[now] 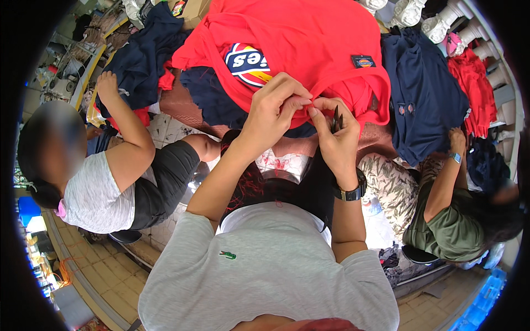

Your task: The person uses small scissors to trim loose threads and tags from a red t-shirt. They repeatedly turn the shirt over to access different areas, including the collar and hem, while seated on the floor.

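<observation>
A red T-shirt lies spread before me, with a coloured printed panel and a dark neck label. Its near edge is pinched by my left hand, thumb against fingers. Close beside it, thumb and forefinger of my right hand pinch the same red cloth, the fingertips of both hands almost touching. Small black thread snips are tucked in my right hand, their dark tips pointing up and away from me; the rest is hidden by the fingers. What lies exactly between the fingertips is too small to make out.
Dark navy garments lie under the red shirt. To the right is a navy shirt pile, handled by a person in green. A person in a light grey top sits at left by navy cloth. Red thread scraps cover my lap.
</observation>
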